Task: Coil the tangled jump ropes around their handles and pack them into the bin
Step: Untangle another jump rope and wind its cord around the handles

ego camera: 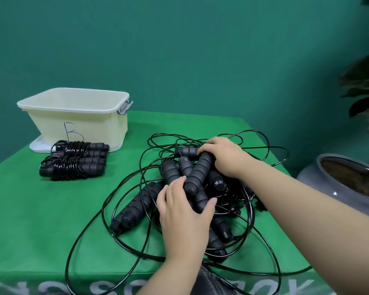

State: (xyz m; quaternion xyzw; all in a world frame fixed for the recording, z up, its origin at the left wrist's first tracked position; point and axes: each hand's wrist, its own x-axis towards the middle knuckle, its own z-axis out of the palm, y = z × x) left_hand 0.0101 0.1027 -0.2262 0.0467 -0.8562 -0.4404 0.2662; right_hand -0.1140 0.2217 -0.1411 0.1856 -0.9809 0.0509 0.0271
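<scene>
A tangle of black jump ropes (136, 188) with several ribbed dark grey handles lies in the middle of the green table. My right hand (224, 156) grips the far end of one long handle (197, 173) at the top of the pile. My left hand (183, 209) is curled round a handle lower in the pile, thumb on the right. Two coiled rope bundles (73, 162) lie side by side at the left. Behind them stands the cream bin (77, 122), open, marked with a letter B; its inside is hidden from here.
The bin stands on its white lid (38, 145) near the table's back left corner. Rope loops hang over the table's front edge (68, 282). A grey plant pot (339, 188) with dark leaves stands off the table at the right.
</scene>
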